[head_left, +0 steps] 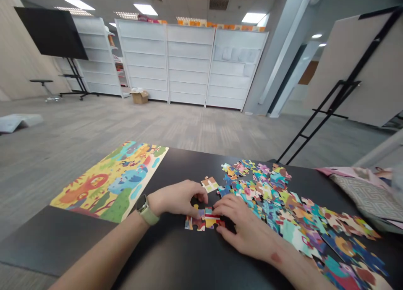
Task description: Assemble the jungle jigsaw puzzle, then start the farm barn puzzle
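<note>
Two jigsaw puzzle pieces lie side by side on the black table, their edges meeting between my hands. On the left piece (pixel 199 225) rests the thumb of my left hand (pixel 181 196), with its fingers curled above. My right hand (pixel 237 223) grips the right piece (pixel 210 221), thumb at its lower right and fingers along its upper right, partly hiding it. Just beyond my fingers is a loose brown-and-cream puzzle piece (pixel 209 184). A large spread of colourful puzzle pieces (pixel 267 191) covers the table beyond and beside my right hand and forearm.
A bright picture sheet with animals (pixel 110 181) lies at the table's left. A patterned fabric item (pixel 362 193) sits at the right edge. Past the table (pixel 176 265) stand a whiteboard easel (pixel 340 92), white shelves (pixel 189 67), a cardboard box (pixel 140 97) and a screen (pixel 52 33).
</note>
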`<action>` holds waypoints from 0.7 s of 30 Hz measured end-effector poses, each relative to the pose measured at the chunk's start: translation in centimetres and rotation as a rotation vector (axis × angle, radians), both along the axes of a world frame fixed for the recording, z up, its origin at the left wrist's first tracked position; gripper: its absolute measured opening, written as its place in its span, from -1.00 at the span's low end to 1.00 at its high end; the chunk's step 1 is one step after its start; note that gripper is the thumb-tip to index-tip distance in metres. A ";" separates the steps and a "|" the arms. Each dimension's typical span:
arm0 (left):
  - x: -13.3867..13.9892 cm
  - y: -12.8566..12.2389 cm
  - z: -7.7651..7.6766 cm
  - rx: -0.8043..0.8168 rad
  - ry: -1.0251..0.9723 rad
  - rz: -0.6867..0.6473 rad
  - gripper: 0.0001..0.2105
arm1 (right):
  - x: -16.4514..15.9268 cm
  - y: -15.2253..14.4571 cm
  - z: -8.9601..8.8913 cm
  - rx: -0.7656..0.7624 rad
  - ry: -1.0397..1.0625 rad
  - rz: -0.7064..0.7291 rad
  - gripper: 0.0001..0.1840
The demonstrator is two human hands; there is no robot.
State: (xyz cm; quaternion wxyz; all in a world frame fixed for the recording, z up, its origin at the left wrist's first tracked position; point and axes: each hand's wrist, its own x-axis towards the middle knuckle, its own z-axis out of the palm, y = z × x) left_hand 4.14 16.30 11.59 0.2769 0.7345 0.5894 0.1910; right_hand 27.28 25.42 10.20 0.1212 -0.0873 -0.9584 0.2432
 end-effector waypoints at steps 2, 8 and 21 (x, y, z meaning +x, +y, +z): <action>-0.2 -0.3 0.2 0.022 0.055 0.019 -0.73 | 0.0 0.1 -0.2 -0.012 0.000 -0.007 -0.71; -0.7 -0.7 0.8 -0.134 0.090 0.021 -0.61 | -0.1 0.0 -0.2 -0.022 -0.007 -0.017 -0.70; -0.8 -0.8 0.8 -0.178 0.102 0.016 -0.59 | 0.3 0.3 -0.1 -0.028 -0.003 -0.022 -0.70</action>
